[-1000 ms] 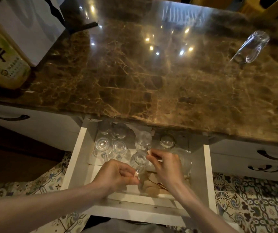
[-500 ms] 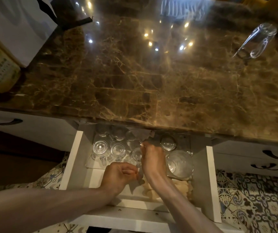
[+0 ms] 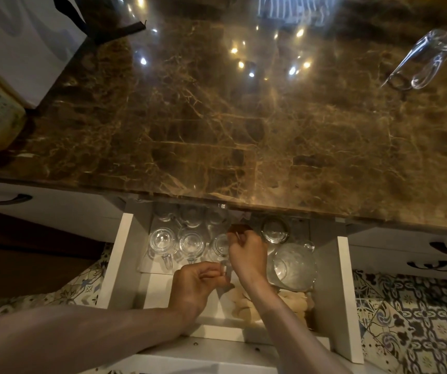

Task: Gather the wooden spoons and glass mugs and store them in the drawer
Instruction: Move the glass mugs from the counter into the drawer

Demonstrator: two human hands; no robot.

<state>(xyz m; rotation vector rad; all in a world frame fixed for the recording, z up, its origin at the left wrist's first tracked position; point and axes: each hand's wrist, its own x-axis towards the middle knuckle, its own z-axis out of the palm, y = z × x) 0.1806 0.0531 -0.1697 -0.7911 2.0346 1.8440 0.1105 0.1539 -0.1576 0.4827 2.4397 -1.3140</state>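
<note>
In the open drawer [image 3: 117, 261], spoons [image 3: 244, 306] lie at its front, under both wrists. The left hand [image 3: 196, 288] curls beside a mug [image 3: 220, 245], grip unclear. The right hand [image 3: 248, 256] pinches its rim. Past the drawer, a tipped mug [image 3: 425, 58] lies on the worktop [image 3: 217, 130].
</note>
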